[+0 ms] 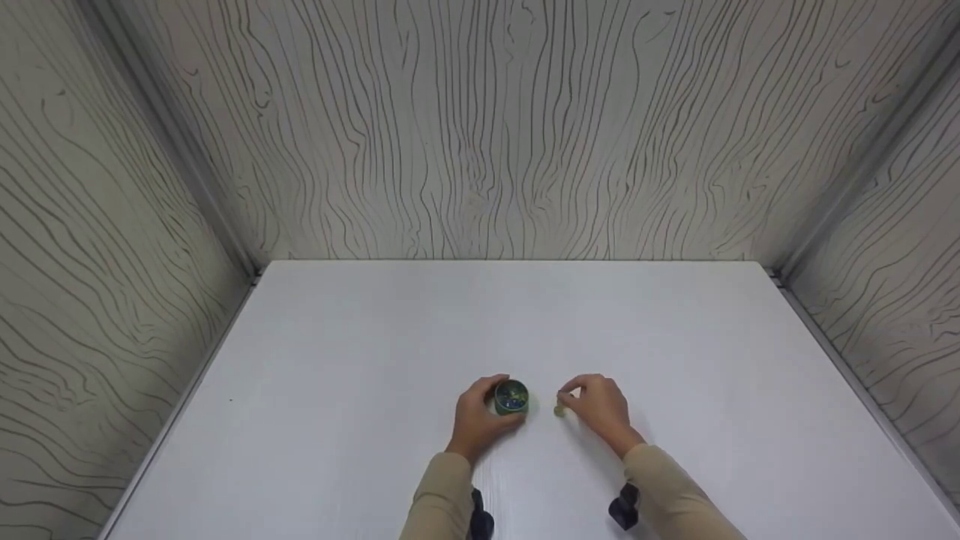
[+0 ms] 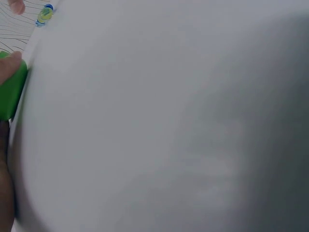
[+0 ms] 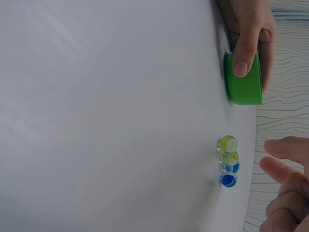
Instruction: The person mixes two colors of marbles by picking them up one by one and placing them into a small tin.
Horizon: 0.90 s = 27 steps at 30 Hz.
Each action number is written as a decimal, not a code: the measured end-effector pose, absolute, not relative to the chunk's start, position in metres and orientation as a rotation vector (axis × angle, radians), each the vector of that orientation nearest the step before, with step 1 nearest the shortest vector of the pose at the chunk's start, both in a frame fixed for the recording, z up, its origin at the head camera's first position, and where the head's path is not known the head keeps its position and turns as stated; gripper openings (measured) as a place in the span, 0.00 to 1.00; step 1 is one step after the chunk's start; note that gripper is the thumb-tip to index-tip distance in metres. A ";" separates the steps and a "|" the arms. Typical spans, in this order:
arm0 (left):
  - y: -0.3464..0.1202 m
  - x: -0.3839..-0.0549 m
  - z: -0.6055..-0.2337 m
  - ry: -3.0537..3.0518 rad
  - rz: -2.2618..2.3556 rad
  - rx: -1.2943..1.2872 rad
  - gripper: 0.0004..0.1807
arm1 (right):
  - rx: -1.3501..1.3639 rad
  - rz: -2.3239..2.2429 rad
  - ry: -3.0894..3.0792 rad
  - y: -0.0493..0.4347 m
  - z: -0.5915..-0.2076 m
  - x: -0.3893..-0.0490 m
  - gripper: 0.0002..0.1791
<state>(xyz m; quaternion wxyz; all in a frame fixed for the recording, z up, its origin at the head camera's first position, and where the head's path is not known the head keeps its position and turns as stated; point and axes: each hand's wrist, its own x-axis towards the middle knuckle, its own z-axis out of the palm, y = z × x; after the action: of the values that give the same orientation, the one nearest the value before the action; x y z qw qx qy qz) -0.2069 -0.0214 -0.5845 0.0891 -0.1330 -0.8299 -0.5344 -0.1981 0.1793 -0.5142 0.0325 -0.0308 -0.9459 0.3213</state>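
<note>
My left hand (image 1: 475, 420) grips a green cup (image 3: 245, 89), thumb on one side and fingers on the other. The cup stands upright on the table, and blue and yellow glass marbles (image 1: 513, 400) show inside it. To its right, my right hand (image 1: 604, 409) hovers over a small group of loose marbles. In the right wrist view these are yellow-green marbles (image 3: 228, 144) and blue marbles (image 3: 229, 180), bunched together on the table. Thumb and index fingertips of that hand are apart with nothing between them, while its other fingers are curled.
The white table (image 1: 337, 337) spreads out around both hands. Wood-grain patterned panels (image 1: 480, 135) rise at its back and both sides. A tiny dark speck (image 1: 230, 400) lies on the left part of the tabletop.
</note>
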 end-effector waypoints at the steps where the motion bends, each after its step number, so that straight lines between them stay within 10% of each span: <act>1: -0.021 -0.207 -0.585 -2.473 -1.590 -0.394 0.34 | -0.100 0.990 -2.914 0.181 -0.515 -0.198 0.05; 27: -0.021 -0.207 -0.585 -2.491 -1.644 -0.347 0.35 | -0.200 0.955 -3.025 0.194 -0.523 -0.199 0.09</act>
<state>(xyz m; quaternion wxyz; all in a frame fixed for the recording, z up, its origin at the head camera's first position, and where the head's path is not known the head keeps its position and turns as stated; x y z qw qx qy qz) -0.2074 -0.0206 -0.5845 0.0683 -0.1152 -0.8271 -0.5459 -0.1989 0.1944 -0.5227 -0.0186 -0.0628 -0.9515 0.3005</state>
